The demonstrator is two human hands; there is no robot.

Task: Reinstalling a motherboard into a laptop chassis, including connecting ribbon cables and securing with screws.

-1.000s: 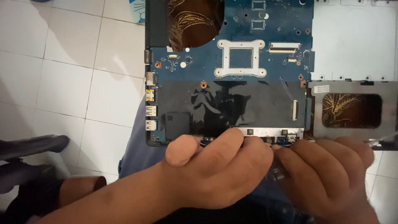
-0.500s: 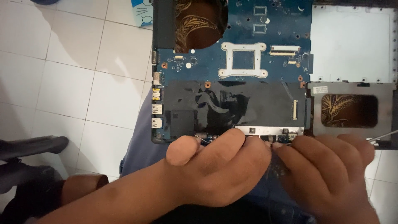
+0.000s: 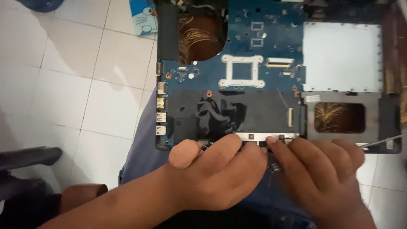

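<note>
Both hands meet at the near edge of a blue laptop motherboard [image 3: 237,63]: left hand [image 3: 216,176] curled, right hand [image 3: 320,169] pinching a thin metal tool [image 3: 381,142] angled rightward.

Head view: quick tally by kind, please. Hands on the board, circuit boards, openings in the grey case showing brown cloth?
Hands: 2, left hand, right hand
Blue circuit board: 1
Openings in grey case: 2
Total: 5

one head camera, looking steeply down, close over the lap (single view).
</note>
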